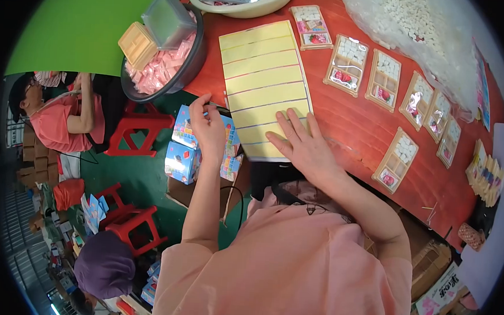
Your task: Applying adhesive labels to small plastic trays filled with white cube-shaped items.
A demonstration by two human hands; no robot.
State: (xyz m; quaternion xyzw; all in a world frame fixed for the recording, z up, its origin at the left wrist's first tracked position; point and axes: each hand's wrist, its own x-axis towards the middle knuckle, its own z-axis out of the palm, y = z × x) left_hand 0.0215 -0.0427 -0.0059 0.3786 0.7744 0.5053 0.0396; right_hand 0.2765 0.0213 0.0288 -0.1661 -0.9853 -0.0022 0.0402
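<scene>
A yellow sheet (266, 78), ruled across with dark and coloured lines, lies on the red tabletop, with more layers visible beneath its right edge. My right hand (306, 149) rests flat on its lower right part, fingers spread. Off the sheet's left edge, my left hand (207, 129) hovers above the boxes with its fingers loosely bent and apart. I see nothing held in it. Right of the sheet are several clear-lidded compartment trays, such as this tray (346, 64), with white pieces and red-printed packets inside.
A dark basin (197, 63) of pink packets stands at the upper left, with plastic trays on top. A cream basin (245, 9) sits at the far edge. A clear bag (412, 29) holds white pieces. Blue boxes (181, 160) are stacked below my left hand. Other people sit at left.
</scene>
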